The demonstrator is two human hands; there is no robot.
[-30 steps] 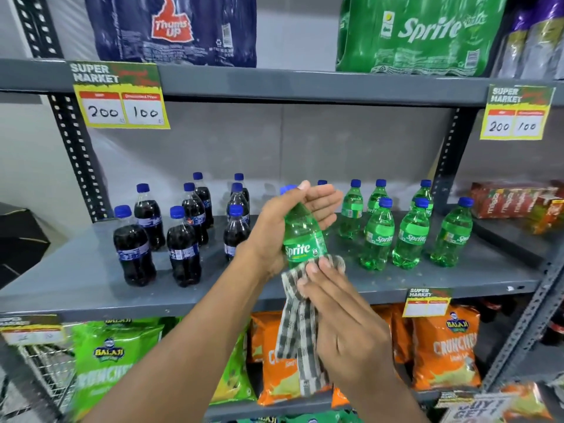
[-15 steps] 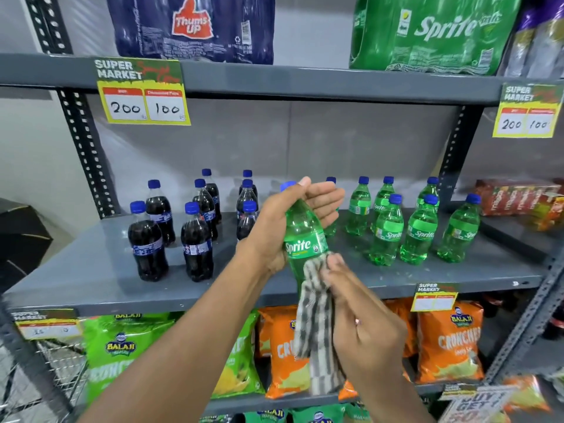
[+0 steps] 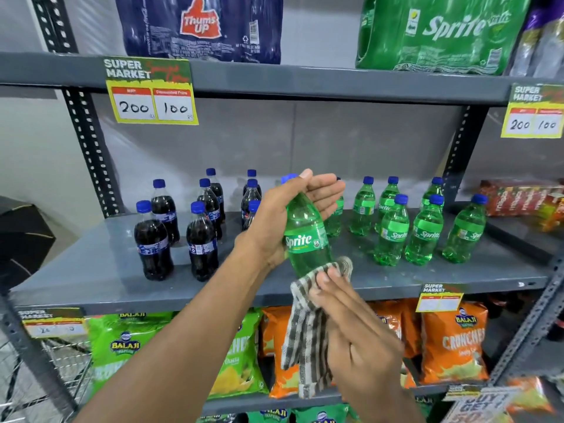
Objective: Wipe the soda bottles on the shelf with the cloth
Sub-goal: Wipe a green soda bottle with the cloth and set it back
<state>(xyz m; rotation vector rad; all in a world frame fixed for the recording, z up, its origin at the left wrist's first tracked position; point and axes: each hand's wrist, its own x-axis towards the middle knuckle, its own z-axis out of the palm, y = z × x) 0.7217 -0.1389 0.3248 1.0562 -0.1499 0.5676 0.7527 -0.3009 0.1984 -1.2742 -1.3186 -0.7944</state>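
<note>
Checked brown-and-white cloth (image 3: 308, 325) is hanging closest to us, bunched at its top in the right hand (image 3: 357, 328), whose fingertips (image 3: 328, 277) are pinning it against the lower part of a green Sprite bottle (image 3: 306, 236). That bottle is being held up in front of the middle shelf (image 3: 91, 270), tilted with its blue cap leaning left, clear of the shelf surface. The left hand (image 3: 287, 218) is gripping it from the left side, palm against the body, thumb up near the cap and fingers stretched out flat behind the neck rather than curled round.

Below the hands, green and orange snack bags (image 3: 451, 343) are lining the lower shelf. Further back, on the grey middle shelf, a group of dark cola bottles (image 3: 152, 242) with blue caps is standing upright on the left, and a cluster of green Sprite bottles (image 3: 424, 230) is standing upright on the right, well apart from the colas. Yellow price tags (image 3: 152, 93) reading 200 and 100 are hanging from the top shelf edge, and above them a blue Thums Up pack (image 3: 201, 25) and a green Sprite pack (image 3: 439, 32) are sitting side by side.
</note>
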